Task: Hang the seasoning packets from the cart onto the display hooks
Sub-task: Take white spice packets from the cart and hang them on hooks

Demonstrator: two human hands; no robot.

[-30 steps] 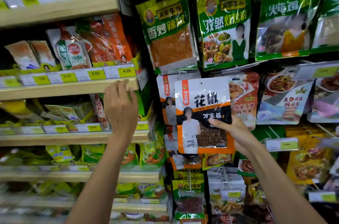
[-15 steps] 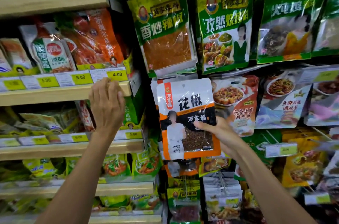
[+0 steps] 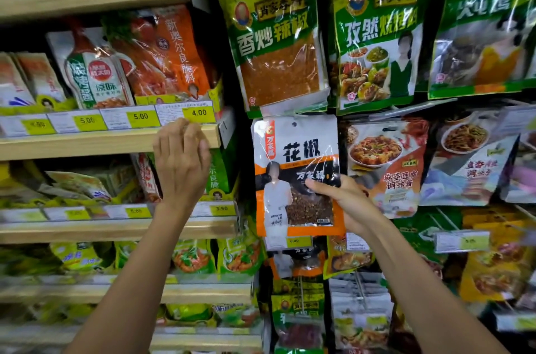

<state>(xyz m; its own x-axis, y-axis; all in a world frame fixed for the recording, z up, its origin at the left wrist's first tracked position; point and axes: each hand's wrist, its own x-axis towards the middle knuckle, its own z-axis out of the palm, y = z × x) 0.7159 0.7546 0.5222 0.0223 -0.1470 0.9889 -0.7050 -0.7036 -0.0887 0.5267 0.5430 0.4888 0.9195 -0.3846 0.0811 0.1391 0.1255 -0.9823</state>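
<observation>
- Two hands in view, both raised at the display.
- Right hand (image 3: 346, 201) grips the orange-and-white peppercorn packet (image 3: 295, 177) at its lower right, thumb across the front, fingers (image 3: 319, 184) closed behind it.
- I see the packet upright against the hook column, its top hole just under the green chili packet (image 3: 275, 43); the hook itself I cannot make out.
- Left hand (image 3: 181, 163) rests on the front edge of the wooden shelf (image 3: 87, 143), fingers loosely curled, holding nothing, just below the 4.00 price tag (image 3: 198, 113).
- Tofu-sauce packet (image 3: 383, 165) hangs just beside, to the right.
</observation>
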